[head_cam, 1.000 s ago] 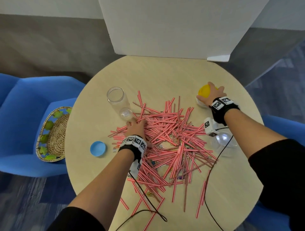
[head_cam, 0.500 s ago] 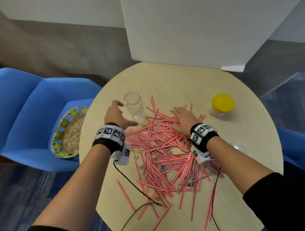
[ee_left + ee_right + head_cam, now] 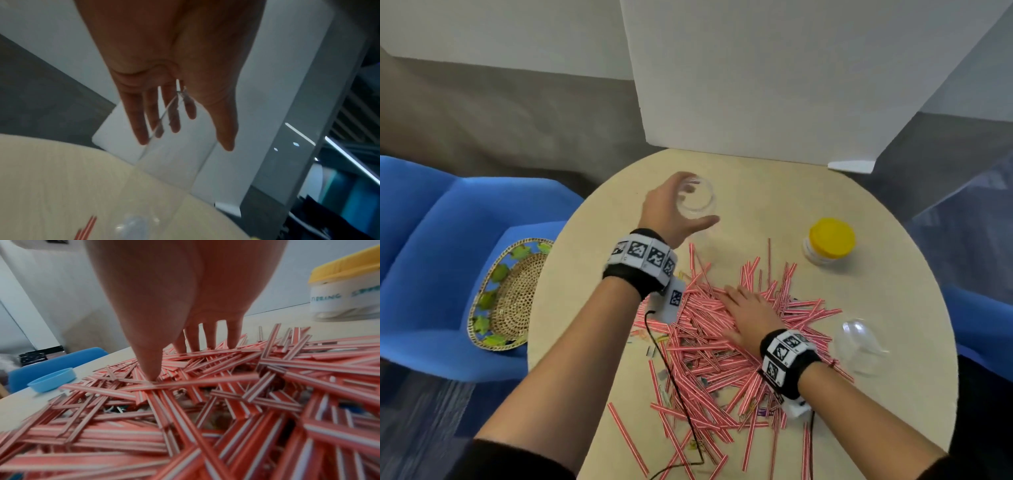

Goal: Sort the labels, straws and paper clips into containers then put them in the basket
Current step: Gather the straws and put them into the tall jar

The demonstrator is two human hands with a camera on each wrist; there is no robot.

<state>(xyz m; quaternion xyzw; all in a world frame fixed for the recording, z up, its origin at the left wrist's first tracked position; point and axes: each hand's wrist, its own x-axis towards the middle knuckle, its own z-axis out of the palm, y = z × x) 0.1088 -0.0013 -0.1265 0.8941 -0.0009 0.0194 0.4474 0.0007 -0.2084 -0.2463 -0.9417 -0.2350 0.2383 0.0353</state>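
A heap of red-and-white striped straws [image 3: 722, 342] covers the middle of the round table [image 3: 774, 192]. Small labels [image 3: 650, 351] and paper clips [image 3: 664, 394] peek out at the heap's left edge. My left hand [image 3: 698, 205] wraps round the top of an open clear jar [image 3: 703, 197] at the table's far left. In the left wrist view the fingers [image 3: 141, 129] show behind the glass of the clear jar [image 3: 170, 162], with the thumb on the near side. My right hand [image 3: 732, 308] lies flat on the straws; its thumb and fingertips [image 3: 232, 340] press the pile.
A yellow-lidded jar [image 3: 832, 241] stands at the far right. A clear empty container [image 3: 861, 344] lies near the right edge. A woven basket [image 3: 510, 298] rests on the blue chair [image 3: 431, 240] to the left. A blue lid [image 3: 53, 382] lies beside the pile. A white board [image 3: 774, 85] stands behind the table.
My right hand left the yellow-lidded jar and came down flat on the straws. My left hand lifted off the pile, moved away from me and closed round the clear jar.
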